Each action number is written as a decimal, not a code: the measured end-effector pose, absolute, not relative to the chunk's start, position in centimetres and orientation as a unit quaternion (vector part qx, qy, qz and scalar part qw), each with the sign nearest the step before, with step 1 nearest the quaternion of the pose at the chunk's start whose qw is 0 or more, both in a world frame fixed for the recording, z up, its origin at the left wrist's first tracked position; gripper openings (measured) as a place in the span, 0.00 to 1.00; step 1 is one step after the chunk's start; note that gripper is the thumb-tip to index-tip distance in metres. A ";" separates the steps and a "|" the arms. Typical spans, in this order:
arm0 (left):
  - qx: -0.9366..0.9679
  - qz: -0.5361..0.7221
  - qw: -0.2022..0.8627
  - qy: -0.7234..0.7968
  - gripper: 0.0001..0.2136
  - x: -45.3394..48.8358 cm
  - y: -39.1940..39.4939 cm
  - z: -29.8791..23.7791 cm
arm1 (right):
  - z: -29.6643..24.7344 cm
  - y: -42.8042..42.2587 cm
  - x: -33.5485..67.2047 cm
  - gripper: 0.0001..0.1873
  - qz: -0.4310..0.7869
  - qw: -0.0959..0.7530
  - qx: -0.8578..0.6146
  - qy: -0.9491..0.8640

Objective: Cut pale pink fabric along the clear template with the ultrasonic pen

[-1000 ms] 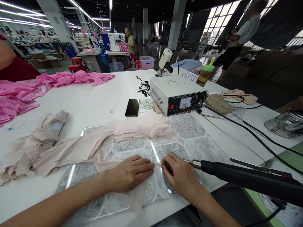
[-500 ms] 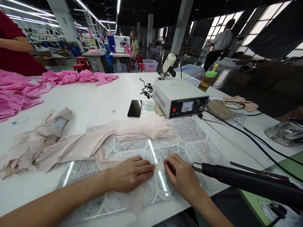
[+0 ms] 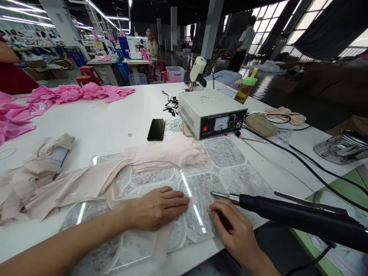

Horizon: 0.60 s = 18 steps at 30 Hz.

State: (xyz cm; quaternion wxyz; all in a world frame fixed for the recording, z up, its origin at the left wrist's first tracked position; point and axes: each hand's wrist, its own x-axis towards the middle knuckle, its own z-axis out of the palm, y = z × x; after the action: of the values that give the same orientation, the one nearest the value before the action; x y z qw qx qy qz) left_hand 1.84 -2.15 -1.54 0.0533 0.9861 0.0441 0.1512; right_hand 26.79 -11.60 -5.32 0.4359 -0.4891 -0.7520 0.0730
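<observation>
White tabletop (image 3: 115, 115) carries a grey marbled mat (image 3: 241, 180); across it lies pale beige fabric (image 3: 94, 178), partly under the left hand (image 3: 162, 207), fingers pressed together. The right hand (image 3: 240, 230), fingers curled, sits just beside a black-handled tool (image 3: 276, 209); whether either hand pinches anything cannot be told. Beyond, red stools (image 3: 86, 70), a sewing machine (image 3: 133, 48) and grey columns (image 3: 211, 34) stand under strip lights (image 3: 117, 18).

Garment workshop, large hall. Beyond the far edge of the surface (image 3: 106, 115): blue-and-white sewing machine (image 3: 137, 45), red stools (image 3: 91, 72), pillars (image 3: 212, 28), strip lights (image 3: 24, 22) overhead. On the surface: pink cloth (image 3: 67, 94), far edge, left; pale fabric (image 3: 169, 151), toward near edge.
</observation>
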 end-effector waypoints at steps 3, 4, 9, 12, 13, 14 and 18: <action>0.987 0.146 0.050 0.045 0.14 1.8 -2.1 -1.5 | -5.4 -11.4 26.6 0.09 0.077 0.438 -0.491 -0.749; 0.988 0.143 0.048 0.044 0.14 1.7 -2.1 -1.5 | -5.4 -11.4 26.5 0.10 0.078 0.439 -0.491 -0.749; 0.988 0.146 0.040 0.042 0.13 1.7 -2.2 -1.2 | -5.5 -11.4 26.4 0.10 0.087 0.441 -0.492 -0.746; 0.986 0.151 0.045 0.044 0.13 1.7 -2.2 -1.1 | -5.5 -11.5 26.5 0.10 0.092 0.441 -0.491 -0.745; 0.986 0.151 0.048 0.045 0.13 1.7 -2.2 -1.1 | -5.5 -11.5 26.5 0.10 0.092 0.441 -0.491 -0.745; 0.986 0.151 0.051 0.048 0.14 1.7 -2.2 -1.1 | -5.5 -11.5 26.5 0.10 0.092 0.441 -0.492 -0.745; 0.986 0.146 0.055 0.056 0.15 1.6 -2.2 -1.3 | -5.5 -11.5 26.4 0.10 0.090 0.443 -0.495 -0.742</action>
State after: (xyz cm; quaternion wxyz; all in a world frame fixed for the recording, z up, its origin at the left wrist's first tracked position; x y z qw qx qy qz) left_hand 1.64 -2.22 -1.30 0.0553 0.9861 0.0561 0.1461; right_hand 26.45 -11.51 -5.53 0.4426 -0.4948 -0.7425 0.0896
